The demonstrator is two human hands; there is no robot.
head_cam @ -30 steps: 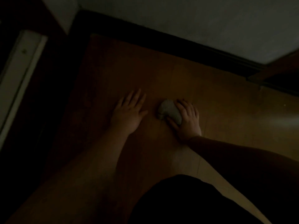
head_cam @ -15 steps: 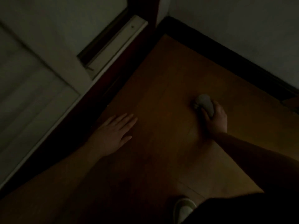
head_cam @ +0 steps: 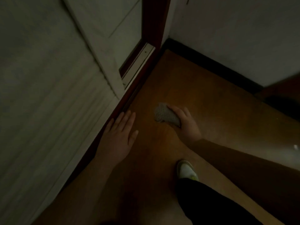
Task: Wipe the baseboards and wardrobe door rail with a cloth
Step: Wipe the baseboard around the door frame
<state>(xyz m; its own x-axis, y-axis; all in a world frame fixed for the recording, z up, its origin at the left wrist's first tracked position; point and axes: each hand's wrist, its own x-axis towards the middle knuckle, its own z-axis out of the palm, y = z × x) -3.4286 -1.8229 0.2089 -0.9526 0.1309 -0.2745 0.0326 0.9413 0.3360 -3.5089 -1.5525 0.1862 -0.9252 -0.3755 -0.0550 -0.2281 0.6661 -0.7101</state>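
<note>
Pretty dim shot from the head camera, so details are murky. The person is down low over an orange-brown wooden floor (head_cam: 203, 88), and the easiest landmark is the dark wood wardrobe base (head_cam: 103, 127) that runs diagonally along the foot of the pale wardrobe door (head_cam: 48, 95). The left hand (head_cam: 118, 137) lies flat, fingers straight and together, palm down, right beside that dark base, fingertips about touching its edge; it holds nothing. The right hand (head_cam: 186, 124) is out on the floor a bit away from the base, fingers curled around a bunched-up grey textured cloth (head_cam: 164, 115), which sticks out past the fingers toward the wardrobe and sits against the floor. Further along the base from the left hand, the pale metal door rail (head_cam: 139, 65) shows in the gap where the door is slid open, well apart from the cloth. Beyond that, a dark baseboard (head_cam: 211, 65) runs along the bottom of the white wall (head_cam: 235, 30), starting at the corner by the wardrobe's end. On the near side of the right hand, a white shoe (head_cam: 186, 171) pokes out from a black trouser leg (head_cam: 211, 202).
</note>
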